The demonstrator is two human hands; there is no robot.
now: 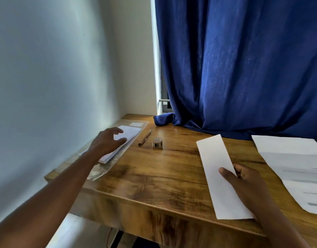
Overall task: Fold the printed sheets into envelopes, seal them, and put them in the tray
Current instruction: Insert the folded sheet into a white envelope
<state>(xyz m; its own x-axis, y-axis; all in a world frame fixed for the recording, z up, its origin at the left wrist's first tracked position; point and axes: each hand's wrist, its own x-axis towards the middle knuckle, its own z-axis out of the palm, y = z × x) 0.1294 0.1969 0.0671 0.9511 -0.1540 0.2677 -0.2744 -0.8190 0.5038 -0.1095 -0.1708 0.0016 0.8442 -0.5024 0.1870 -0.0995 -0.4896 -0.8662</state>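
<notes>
While the left hand (107, 140) reaches far left, fingers spread loosely over the envelope stack (125, 138), the right hand (243, 181) pinches a folded sheet (217, 169) lying on the desk (154, 176).

Left hand (107, 140) outstretched, fingers spread; right hand (243, 181) pinching.

2 bare forearms, no sleeves, left hand (107, 140) and right hand (243, 181) without rings or gloves
</notes>
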